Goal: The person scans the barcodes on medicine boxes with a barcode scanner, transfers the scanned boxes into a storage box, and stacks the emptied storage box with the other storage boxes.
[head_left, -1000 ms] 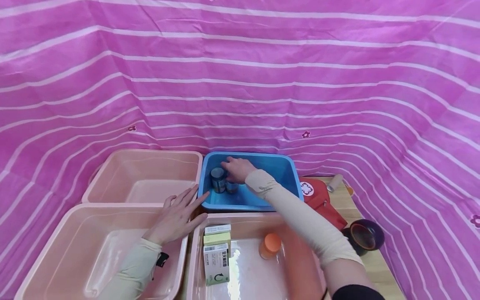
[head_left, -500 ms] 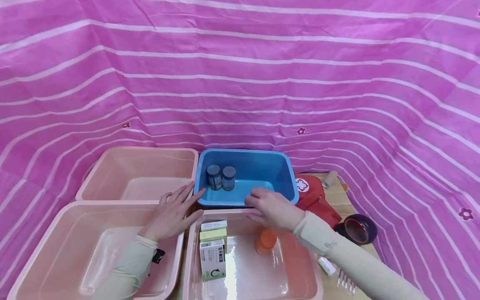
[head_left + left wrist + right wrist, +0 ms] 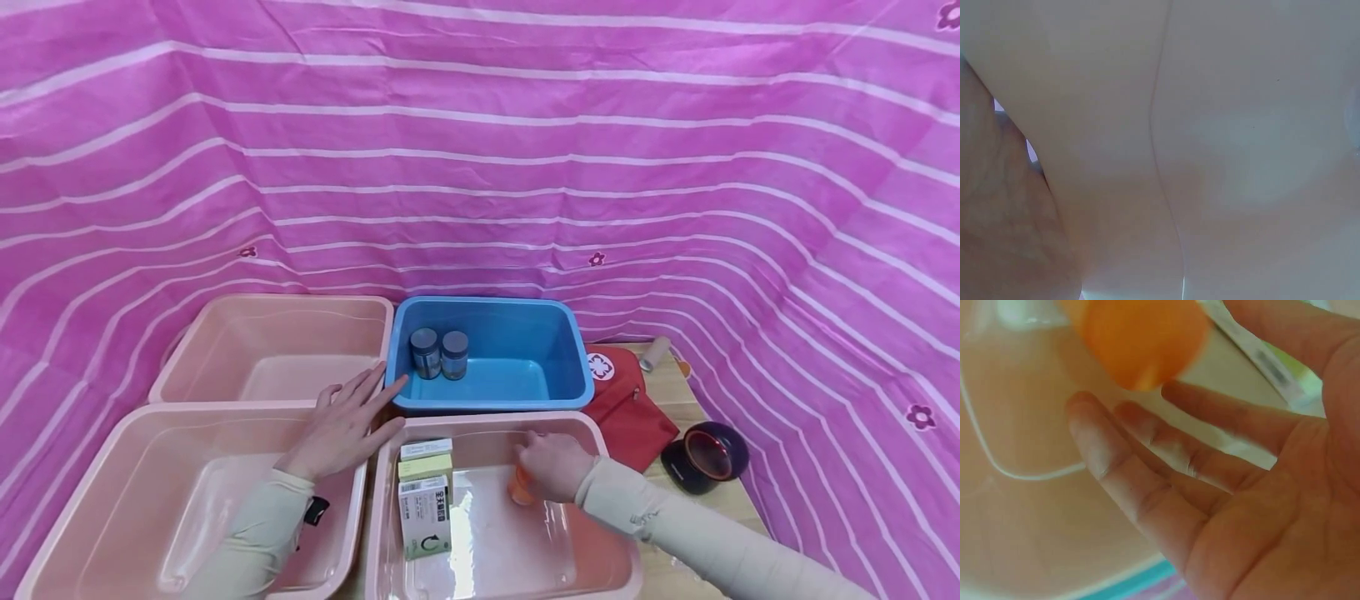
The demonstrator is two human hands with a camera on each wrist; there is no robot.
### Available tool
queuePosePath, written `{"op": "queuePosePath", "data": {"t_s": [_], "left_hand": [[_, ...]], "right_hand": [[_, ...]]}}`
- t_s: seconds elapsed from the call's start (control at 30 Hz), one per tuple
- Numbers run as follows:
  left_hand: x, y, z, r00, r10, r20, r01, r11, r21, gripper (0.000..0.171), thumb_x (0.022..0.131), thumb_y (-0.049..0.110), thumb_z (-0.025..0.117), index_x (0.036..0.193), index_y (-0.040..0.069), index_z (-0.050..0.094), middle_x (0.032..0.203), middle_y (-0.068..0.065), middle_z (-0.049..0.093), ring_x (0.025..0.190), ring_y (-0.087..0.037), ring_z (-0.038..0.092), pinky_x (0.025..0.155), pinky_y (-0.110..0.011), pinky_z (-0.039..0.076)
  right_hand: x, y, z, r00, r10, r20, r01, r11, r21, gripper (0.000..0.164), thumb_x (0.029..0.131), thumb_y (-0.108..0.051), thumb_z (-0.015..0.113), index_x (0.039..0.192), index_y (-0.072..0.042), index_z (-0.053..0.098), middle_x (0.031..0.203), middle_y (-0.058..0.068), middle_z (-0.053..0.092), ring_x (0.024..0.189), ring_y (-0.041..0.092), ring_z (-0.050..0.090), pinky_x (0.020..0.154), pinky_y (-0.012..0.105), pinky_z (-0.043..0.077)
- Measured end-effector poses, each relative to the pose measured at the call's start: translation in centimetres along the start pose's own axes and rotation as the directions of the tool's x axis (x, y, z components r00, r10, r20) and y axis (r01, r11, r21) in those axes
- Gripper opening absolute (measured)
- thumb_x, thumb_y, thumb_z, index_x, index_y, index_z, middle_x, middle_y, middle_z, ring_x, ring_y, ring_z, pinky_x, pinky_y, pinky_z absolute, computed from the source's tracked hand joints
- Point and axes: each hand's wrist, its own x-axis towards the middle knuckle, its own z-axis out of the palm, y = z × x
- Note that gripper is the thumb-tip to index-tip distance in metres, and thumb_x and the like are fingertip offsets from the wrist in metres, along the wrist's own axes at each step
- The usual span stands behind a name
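An orange bottle stands in the front right pink bin. Over it reaches my right hand, which hides its top in the head view. In the right wrist view the fingers are extended, with fingertips right at the orange cap and not curled round it. My left hand lies spread over the corner where the bins meet, fingertips near the rim of the blue bin. Inside the blue bin, two dark-lidded jars stand side by side at the left.
Several medicine boxes line the left side of the front right bin. Two more pink bins stand at the left, one behind and one in front. Right of the bins lie a red pouch and a black round device.
My right hand has left the jars in the blue bin, come back toward me and gone down to the orange bottle. The left hand stays in place.
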Motion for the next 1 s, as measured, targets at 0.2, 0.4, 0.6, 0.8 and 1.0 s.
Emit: {"op": "queuePosePath", "data": {"t_s": [0.2, 0.4, 0.6, 0.8, 1.0], "left_hand": [[0.0, 0.1, 0.0, 1.000, -0.003, 0.008, 0.003, 1.000, -0.016, 0.070, 0.100, 0.057, 0.055, 0.161, 0.029, 0.036, 0.171, -0.013, 0.024, 0.155, -0.040, 0.027, 0.115, -0.069, 0.025], [-0.1, 0.2, -0.1, 1.000, -0.004, 0.006, 0.004, 1.000, -0.017, 0.070, 0.100, 0.056, 0.055, 0.161, 0.029, 0.036, 0.171, -0.013, 0.024, 0.155, -0.039, 0.026, 0.115, -0.068, 0.025], [0.0, 0.2, -0.1, 1.000, -0.005, 0.006, 0.005, 1.000, -0.021, 0.070, 0.100, 0.055, 0.056, 0.161, 0.028, 0.035, 0.171, -0.013, 0.024, 0.155, -0.039, 0.025, 0.116, -0.068, 0.023], [0.0, 0.2, -0.1, 1.000, -0.009, 0.008, 0.010, 1.000, -0.024, 0.070, 0.100, 0.056, 0.056, 0.161, 0.028, 0.036, 0.171, -0.013, 0.024, 0.155, -0.039, 0.025, 0.116, -0.068, 0.022], [0.0, 0.2, -0.1, 1.000, -0.012, 0.007, 0.012, 1.000, -0.021, 0.070, 0.099, 0.056, 0.057, 0.161, 0.029, 0.036, 0.170, -0.013, 0.025, 0.155, -0.040, 0.026, 0.116, -0.069, 0.023]], "right_hand": [[0.9, 0.4, 1.5, 0.997, 0.018, 0.071, -0.023, 0.998, 0.066, 0.032, 0.075, -0.029, 0.093, 0.098, -0.020, 0.074, 0.078, -0.007, 0.074, 0.081, 0.017, 0.077, 0.077, 0.035, 0.064], [1.2, 0.3, 1.6, 0.995, -0.002, 0.096, -0.016, 0.982, 0.187, 0.020, 0.081, -0.022, 0.089, 0.080, -0.020, 0.069, 0.061, -0.010, 0.064, 0.067, 0.010, 0.073, 0.069, 0.027, 0.062], [1.3, 0.2, 1.3, 0.997, -0.054, 0.056, 0.044, 0.985, 0.165, 0.018, 0.079, -0.020, 0.091, 0.083, -0.019, 0.073, 0.068, -0.009, 0.070, 0.073, 0.012, 0.076, 0.068, 0.029, 0.062], [1.4, 0.0, 0.5, 0.998, -0.069, -0.004, 0.069, 0.995, 0.064, 0.030, 0.073, -0.024, 0.094, 0.092, -0.020, 0.072, 0.085, -0.006, 0.074, 0.084, 0.015, 0.076, 0.074, 0.032, 0.063], [1.4, -0.1, -1.2, 0.999, -0.044, -0.011, 0.044, 0.999, -0.009, 0.059, 0.069, -0.030, 0.097, 0.120, -0.018, 0.070, 0.116, 0.001, 0.072, 0.107, 0.023, 0.072, 0.091, 0.042, 0.061]]}}
